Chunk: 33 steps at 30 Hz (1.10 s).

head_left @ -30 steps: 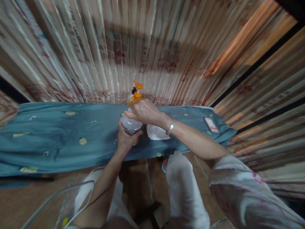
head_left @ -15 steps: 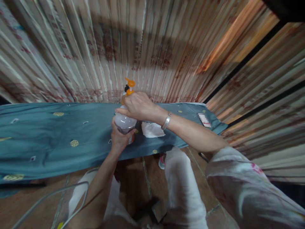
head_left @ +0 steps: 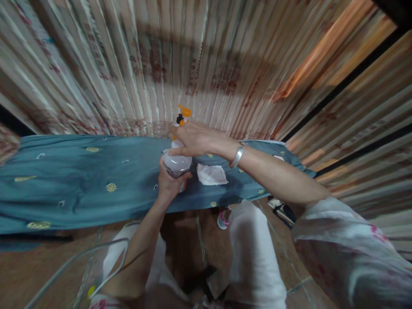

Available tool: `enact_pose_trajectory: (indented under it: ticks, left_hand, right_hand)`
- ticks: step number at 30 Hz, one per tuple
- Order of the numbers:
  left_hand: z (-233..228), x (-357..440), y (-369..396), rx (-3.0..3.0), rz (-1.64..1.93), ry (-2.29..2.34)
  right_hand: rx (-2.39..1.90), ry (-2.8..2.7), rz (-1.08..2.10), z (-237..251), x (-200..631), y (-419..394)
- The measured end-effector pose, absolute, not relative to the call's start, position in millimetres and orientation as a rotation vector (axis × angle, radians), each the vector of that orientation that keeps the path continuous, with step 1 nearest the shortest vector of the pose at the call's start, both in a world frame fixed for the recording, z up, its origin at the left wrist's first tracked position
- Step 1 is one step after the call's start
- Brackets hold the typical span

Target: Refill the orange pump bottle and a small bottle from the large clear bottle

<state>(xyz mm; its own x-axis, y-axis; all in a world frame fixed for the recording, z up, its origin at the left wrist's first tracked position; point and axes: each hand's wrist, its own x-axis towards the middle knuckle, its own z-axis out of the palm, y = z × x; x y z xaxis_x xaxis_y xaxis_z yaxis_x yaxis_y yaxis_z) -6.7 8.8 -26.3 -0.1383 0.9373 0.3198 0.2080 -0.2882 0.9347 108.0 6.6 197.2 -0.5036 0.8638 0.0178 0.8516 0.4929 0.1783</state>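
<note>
My left hand (head_left: 169, 182) is wrapped round a clear, round-shouldered bottle (head_left: 177, 162), gripping it from the near side. The bottle is upright over the blue-green cloth. My right hand (head_left: 197, 138) bends over the bottle's top with the back of the hand towards me. Its thumb lies along the bottle's shoulder, while the fingertips and the cap are hidden. Just behind that hand an orange pump head (head_left: 185, 112) and a small black top (head_left: 179, 118) stick up. A white wipe or tissue (head_left: 212, 175) lies flat to the right of the bottle.
The patterned blue-green cloth (head_left: 80, 180) covers a narrow table or bench against a pleated curtain (head_left: 154, 64). A thin metal bar (head_left: 77, 253) curves at the lower left. Shoes (head_left: 282, 210) lie on the tiled floor at right.
The whole view has shifted, so things sit slightly further right. My right hand's fingers look a little flatter over the bottle top. The left hand keeps its grip.
</note>
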Motion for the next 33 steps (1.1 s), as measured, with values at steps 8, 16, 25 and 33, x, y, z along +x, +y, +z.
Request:
enact_pose_trajectory:
  ticks: [8, 16, 25, 33]
  left_hand:
    - [-25.3, -7.2, 5.3, 1.456, 1.448, 1.261]
    - [-24.4, -6.7, 5.0, 1.439, 1.444, 1.275]
    - [-24.7, -5.8, 5.4, 1.438, 1.447, 1.275]
    - [-28.2, -6.2, 6.8, 1.47, 1.472, 1.254]
  right_hand:
    - [1.441, 2.688, 0.111, 193.9, 111.1, 16.9]
    - [1.557, 2.608, 0.137, 197.7, 107.9, 12.2]
    - [1.547, 2.535, 0.209, 204.6, 102.2, 7.1]
    - [1.485, 2.572, 0.169, 208.5, 104.7, 5.4]
